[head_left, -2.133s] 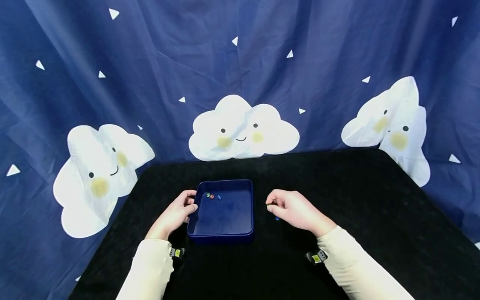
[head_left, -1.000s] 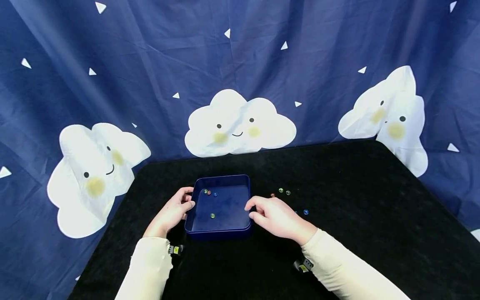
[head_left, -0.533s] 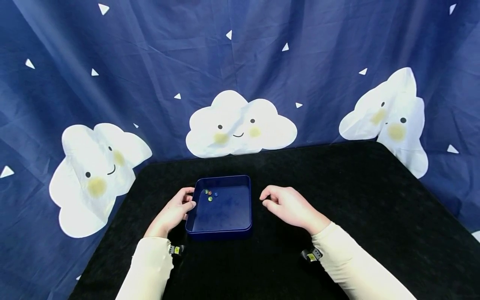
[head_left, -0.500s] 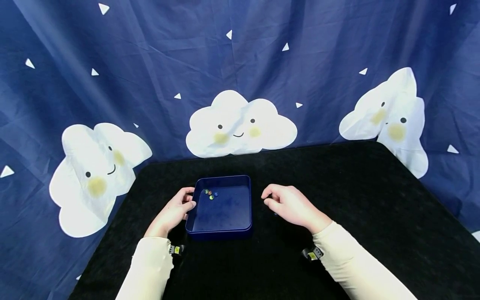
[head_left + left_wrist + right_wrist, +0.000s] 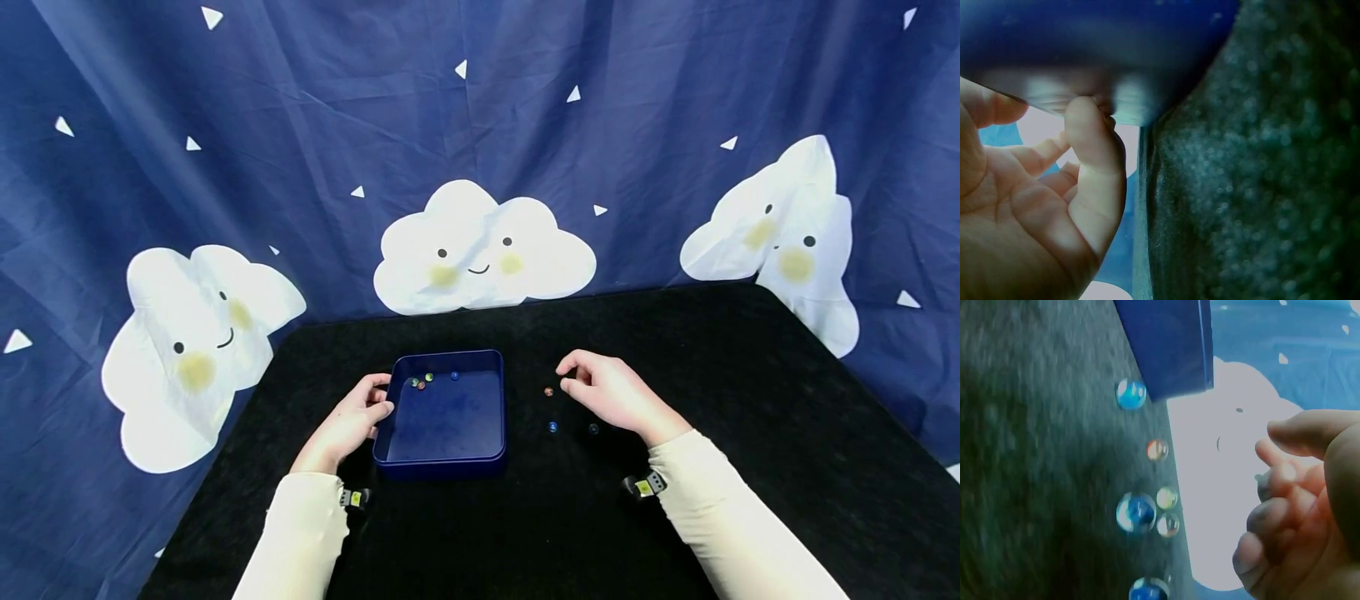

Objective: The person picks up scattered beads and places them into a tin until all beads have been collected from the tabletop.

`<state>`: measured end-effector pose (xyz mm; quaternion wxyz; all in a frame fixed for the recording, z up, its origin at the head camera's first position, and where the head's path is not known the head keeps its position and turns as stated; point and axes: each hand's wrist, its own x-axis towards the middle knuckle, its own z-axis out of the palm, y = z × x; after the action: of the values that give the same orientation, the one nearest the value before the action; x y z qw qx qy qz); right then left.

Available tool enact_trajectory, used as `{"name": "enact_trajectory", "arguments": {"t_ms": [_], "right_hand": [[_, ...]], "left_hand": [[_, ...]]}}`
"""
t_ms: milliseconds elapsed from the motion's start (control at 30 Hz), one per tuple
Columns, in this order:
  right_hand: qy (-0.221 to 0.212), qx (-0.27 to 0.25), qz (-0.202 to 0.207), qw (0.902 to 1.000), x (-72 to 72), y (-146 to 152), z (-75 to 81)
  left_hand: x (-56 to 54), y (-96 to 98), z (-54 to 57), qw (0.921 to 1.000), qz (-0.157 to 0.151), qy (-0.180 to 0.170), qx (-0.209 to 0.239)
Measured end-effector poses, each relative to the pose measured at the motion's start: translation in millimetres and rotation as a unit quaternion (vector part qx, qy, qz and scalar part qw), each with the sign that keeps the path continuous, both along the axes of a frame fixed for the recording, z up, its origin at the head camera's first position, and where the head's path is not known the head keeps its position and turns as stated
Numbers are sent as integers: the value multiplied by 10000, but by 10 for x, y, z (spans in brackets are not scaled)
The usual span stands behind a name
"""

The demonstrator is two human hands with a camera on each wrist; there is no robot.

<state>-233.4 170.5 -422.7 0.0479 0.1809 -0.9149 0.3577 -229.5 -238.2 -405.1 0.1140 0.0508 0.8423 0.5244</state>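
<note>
While the left grip (image 5: 343, 427) holds the side of the blue tray (image 5: 447, 423), its thumb bent and pressed on the wall, the right grip (image 5: 618, 393) hangs over the black tabletop (image 5: 675, 342), its thumb and first finger a little apart and its other fingers loosely curled. Just left of the right grip's tips lies a red marble (image 5: 549, 392). A blue marble (image 5: 552, 427) sits closer to us than those tips, and a dark marble (image 5: 594, 429) is just on the near side of the right grip. To the right of the left grip, in the far part of the tray, a green marble (image 5: 415, 382), an orange marble (image 5: 422, 386) and a yellow marble (image 5: 429, 377) are bunched up. Another blue marble (image 5: 454, 376) is farther from the left grip. Seen from the right wrist, a lime marble (image 5: 1167, 498) and a clear marble (image 5: 1168, 525) sit side by side, left of the right grip.
</note>
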Motion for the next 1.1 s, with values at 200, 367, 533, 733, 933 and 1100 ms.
{"name": "enact_trajectory", "arguments": {"t_ms": [200,367,533,733,933,1100], "right_hand": [[-364,324,65,9988,-114,159,-185],[-566,607,258,9962,-149,186,-285],[-499,886,396,9940,-129,157,-298],[-261,922,348,9948,-115,144,-316],[-128,889,224,9957,-128,175,-358],[-107,903,7,9959,-149,197,-374]], "left_hand": [[-1,5,0,10000,5,0,-4],[-110,-74,-180,9999,57,-12,-87],[-178,-131,-298,9999,106,40,-126],[-65,-57,-151,10000,87,30,-26],[44,22,1,10000,50,28,71],[29,12,-13,10000,46,38,40]]}}
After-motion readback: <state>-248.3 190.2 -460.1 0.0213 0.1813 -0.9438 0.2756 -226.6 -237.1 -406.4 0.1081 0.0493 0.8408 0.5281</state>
